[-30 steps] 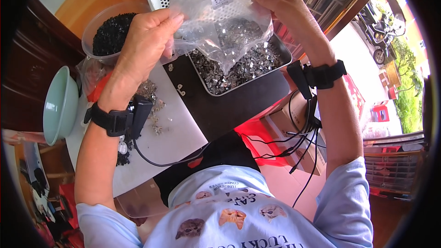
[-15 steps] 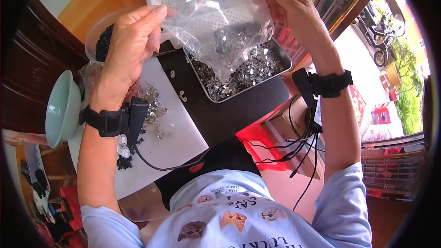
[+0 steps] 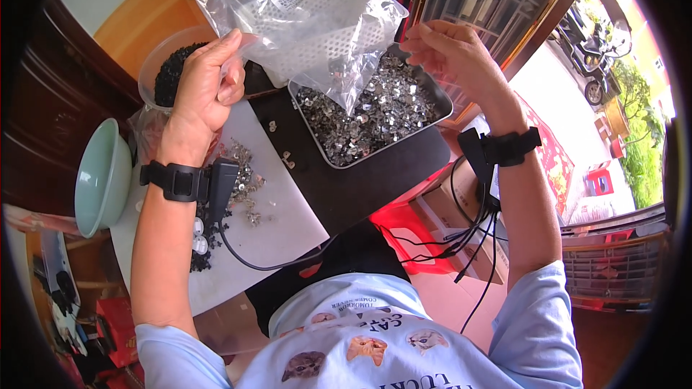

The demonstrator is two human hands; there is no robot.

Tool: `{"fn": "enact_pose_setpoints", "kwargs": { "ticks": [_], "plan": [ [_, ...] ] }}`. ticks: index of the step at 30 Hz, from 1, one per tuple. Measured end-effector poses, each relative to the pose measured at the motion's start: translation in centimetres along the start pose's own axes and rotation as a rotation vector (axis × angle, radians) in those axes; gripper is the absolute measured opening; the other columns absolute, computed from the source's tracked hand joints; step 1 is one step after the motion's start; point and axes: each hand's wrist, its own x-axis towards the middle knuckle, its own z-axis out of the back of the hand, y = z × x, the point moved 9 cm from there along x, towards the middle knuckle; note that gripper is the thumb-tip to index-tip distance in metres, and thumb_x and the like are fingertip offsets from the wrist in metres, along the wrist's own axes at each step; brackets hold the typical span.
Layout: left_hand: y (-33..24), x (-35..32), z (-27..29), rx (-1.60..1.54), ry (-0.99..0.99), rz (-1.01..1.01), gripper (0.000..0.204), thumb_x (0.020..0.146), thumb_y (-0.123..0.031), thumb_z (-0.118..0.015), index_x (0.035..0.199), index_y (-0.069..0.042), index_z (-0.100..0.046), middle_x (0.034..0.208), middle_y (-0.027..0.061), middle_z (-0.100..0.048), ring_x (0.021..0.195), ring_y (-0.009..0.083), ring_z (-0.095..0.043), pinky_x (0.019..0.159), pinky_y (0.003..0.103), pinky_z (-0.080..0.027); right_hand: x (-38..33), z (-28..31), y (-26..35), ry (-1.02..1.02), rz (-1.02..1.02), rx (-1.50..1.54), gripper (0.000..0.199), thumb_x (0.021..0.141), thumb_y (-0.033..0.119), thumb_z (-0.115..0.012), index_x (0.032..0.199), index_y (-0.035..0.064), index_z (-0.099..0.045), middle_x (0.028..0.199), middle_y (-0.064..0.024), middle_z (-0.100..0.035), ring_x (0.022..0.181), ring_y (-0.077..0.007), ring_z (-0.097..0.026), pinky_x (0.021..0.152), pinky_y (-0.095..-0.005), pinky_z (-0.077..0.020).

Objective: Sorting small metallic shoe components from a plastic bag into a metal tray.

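Observation:
Both my hands hold up a clear plastic bag (image 3: 303, 14) over a metal tray (image 3: 440, 112) heaped with small silvery parts (image 3: 375, 112). My left hand (image 3: 205, 90) pinches the bag's left edge. At the bag's right edge, my right hand (image 3: 450, 57) grips with its fingertips. The bag hangs with its lower corner pointing into the tray and looks nearly empty. A white perforated basket (image 3: 339, 39) shows through the bag, behind the tray. Black bands with wired devices sit on both wrists.
A white board (image 3: 281, 227) carries a small pile of silvery parts (image 3: 245, 176) and some black ones (image 3: 205, 241). A pale green bowl (image 3: 101, 173) stands at the left. A clear tub of black parts (image 3: 169, 72) is behind my left hand. A red bag (image 3: 411, 234) lies below the table edge.
The bag has been lifted higher and stretched wider between my hands. The silvery parts seen inside it earlier are now mostly gone from it.

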Motion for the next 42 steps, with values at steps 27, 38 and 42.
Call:
{"fn": "enact_pose_setpoints", "kwargs": {
  "ticks": [27,38,42],
  "plan": [
    [0.6,1.7,-4.5,0.220,-0.056,-0.076,0.028,0.086,-0.028,-0.062,0.070,-0.007,-0.052,0.052,0.0019,-0.048,0.038,0.0071,-0.033,0.034,0.021,-0.020,-8.2,-5.4,7.4,-0.341,0.837,-0.941,0.014,0.084,0.013,-0.065,0.092,0.0053,-0.057,0.085,-0.0075,-0.054,0.068,-0.0272,-0.061,0.055,-0.0352,-0.0494],
    [-3.1,3.7,-5.9,0.272,0.023,-0.201,0.032,0.088,-0.024,-0.059,0.062,-0.008,-0.050,0.051,0.0016,-0.047,0.037,0.0068,-0.031,0.034,0.021,-0.019,-8.7,-4.4,9.1,-0.360,0.839,-0.904,0.017,0.088,0.020,-0.063,0.094,0.0044,-0.060,0.082,-0.0072,-0.056,0.066,-0.0228,-0.061,0.054,-0.0330,-0.0489],
    [-3.4,4.0,-5.3,0.239,-0.008,-0.163,0.026,0.089,-0.024,-0.059,0.069,-0.008,-0.052,0.052,0.0006,-0.047,0.036,0.0060,-0.030,0.034,0.020,-0.019,-9.0,-4.2,9.5,-0.277,0.827,-0.754,0.030,0.093,0.031,-0.057,0.097,0.0014,-0.061,0.082,-0.0079,-0.056,0.063,-0.0177,-0.056,0.055,-0.0285,-0.0470]
  ]
}}
